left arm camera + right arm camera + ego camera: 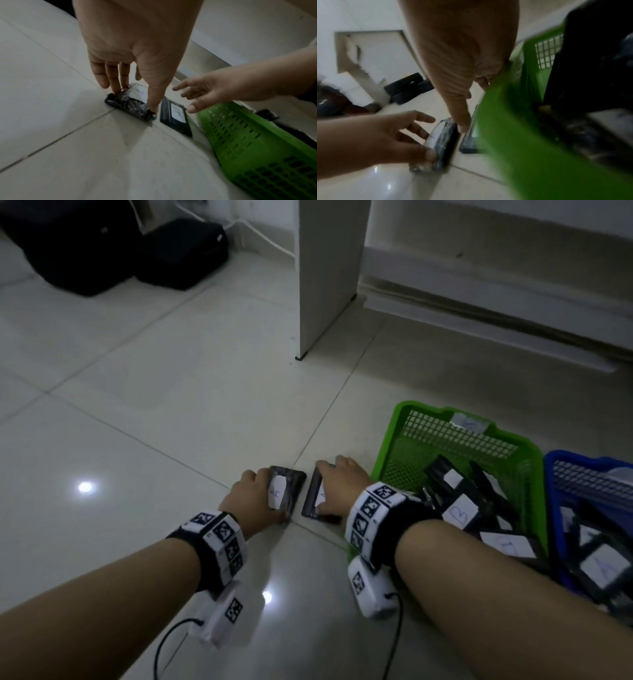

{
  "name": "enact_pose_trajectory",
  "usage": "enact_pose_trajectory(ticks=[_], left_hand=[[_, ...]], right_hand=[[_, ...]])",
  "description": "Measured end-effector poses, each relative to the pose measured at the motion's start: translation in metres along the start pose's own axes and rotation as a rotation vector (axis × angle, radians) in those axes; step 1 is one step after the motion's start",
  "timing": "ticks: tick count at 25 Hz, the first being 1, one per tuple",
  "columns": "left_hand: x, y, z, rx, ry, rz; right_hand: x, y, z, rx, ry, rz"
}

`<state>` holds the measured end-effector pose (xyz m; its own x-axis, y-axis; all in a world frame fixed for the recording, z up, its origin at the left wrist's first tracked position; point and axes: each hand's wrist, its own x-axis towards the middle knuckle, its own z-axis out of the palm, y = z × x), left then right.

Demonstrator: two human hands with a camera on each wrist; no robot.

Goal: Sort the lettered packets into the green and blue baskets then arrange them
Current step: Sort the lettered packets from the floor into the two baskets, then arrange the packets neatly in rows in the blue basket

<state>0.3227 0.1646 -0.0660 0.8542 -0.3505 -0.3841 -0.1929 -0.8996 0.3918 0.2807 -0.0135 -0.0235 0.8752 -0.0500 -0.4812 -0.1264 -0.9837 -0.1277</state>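
Note:
Two dark wrapped packets with white letter labels lie side by side on the tiled floor, left of the green basket (387,446). My left hand (270,494) pinches the left packet (293,487) by its ends, fingers on the far end and thumb on the near corner (151,110). My right hand (323,489) spans the right packet (313,498). Its fingers are spread and loose, and its thumb touches the packet's edge (189,109). The green basket holds several packets, with labels B (459,513) and T (507,544) showing. The blue basket (551,491) holds one labelled A (599,568).
A white furniture panel (325,278) stands on the floor ahead of the packets. Black bags (102,244) and a white cable lie at the far left by the wall. A wall with a low ledge (496,320) runs behind the baskets. Open tiled floor spreads to the left.

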Motion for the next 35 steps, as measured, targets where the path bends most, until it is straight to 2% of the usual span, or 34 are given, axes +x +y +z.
enact_pose_trajectory(ticks=[4, 7, 10, 12, 14, 16, 19, 23, 26, 31, 35], left_hand=[[0.003, -0.007, 0.011, -0.069, 0.070, -0.092], [0.005, -0.010, 0.007, -0.087, 0.007, -0.190], [0.003, -0.012, 0.005, -0.204, -0.007, -0.212], [0.002, -0.016, 0.004, -0.325, 0.009, -0.200], [0.004, -0.018, 0.001, -0.473, 0.022, -0.194], [0.004, -0.017, -0.006, -0.746, 0.028, -0.216], [0.006, -0.003, -0.018, -1.055, 0.029, -0.204], [-0.001, 0.033, -0.033, -1.212, 0.057, -0.133], [-0.007, 0.067, -0.037, -1.259, 0.021, -0.075], [-0.018, 0.156, -0.040, -1.148, -0.164, 0.070], [-0.030, 0.251, -0.036, -0.975, -0.328, 0.233]], right_hand=[[0.021, -0.005, 0.008, -0.022, -0.016, 0.110], [0.023, -0.011, 0.017, -0.055, -0.035, 0.164], [0.024, -0.020, 0.017, -0.019, 0.015, 0.229], [0.027, -0.021, 0.013, 0.051, 0.051, 0.270], [0.030, -0.018, 0.002, 0.145, 0.021, 0.244], [0.028, -0.013, -0.014, 0.170, -0.021, 0.184], [0.017, -0.002, -0.036, 0.267, 0.032, 0.153], [-0.011, 0.030, -0.052, 0.563, 0.176, 0.169], [-0.039, 0.063, -0.058, 0.753, 0.228, 0.194], [-0.112, 0.142, -0.059, 1.118, 0.256, 0.276], [-0.198, 0.221, -0.063, 1.258, 0.282, 0.378]])
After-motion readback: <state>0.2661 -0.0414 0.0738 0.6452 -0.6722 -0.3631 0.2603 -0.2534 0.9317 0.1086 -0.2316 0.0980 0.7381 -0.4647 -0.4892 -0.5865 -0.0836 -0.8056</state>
